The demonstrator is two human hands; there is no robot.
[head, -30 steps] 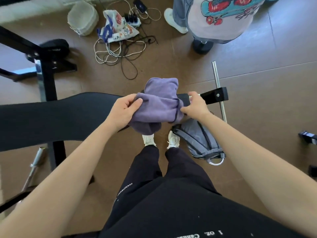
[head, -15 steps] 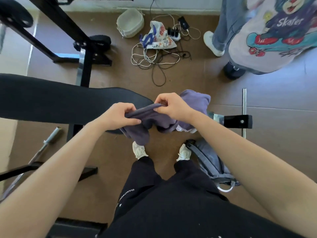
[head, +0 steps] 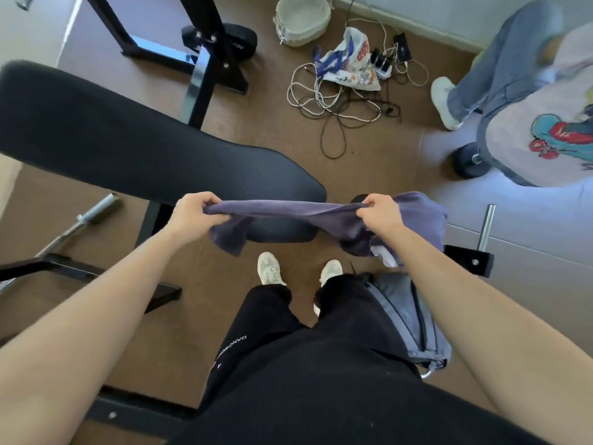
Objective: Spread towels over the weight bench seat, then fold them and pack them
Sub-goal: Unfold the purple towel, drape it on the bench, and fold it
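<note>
A purple towel (head: pixel 298 211) is stretched in the air between my two hands, just above the near end of the black weight bench seat (head: pixel 128 149). My left hand (head: pixel 195 215) grips the towel's left edge, with a corner hanging below it. My right hand (head: pixel 378 213) grips its right part, where more purple cloth bunches and droops behind and under the hand. A grey-blue backpack (head: pixel 407 313) lies on the floor by my right foot, partly hidden by my right arm and leg.
The bench's black frame (head: pixel 205 59) stands behind the seat, and a steel barbell (head: pixel 80 220) lies at the left. Tangled cables (head: pixel 333 101), a printed bag (head: pixel 353 65) and a woven basket (head: pixel 301 17) sit on the brown floor. Another person (head: pixel 526 101) stands at the right beside a dumbbell (head: pixel 468 162).
My hands have pulled apart, left hand going left and right hand going right, stretching the bunched towel into a taut span. The camera has tilted, bringing more of the bench seat into view.
</note>
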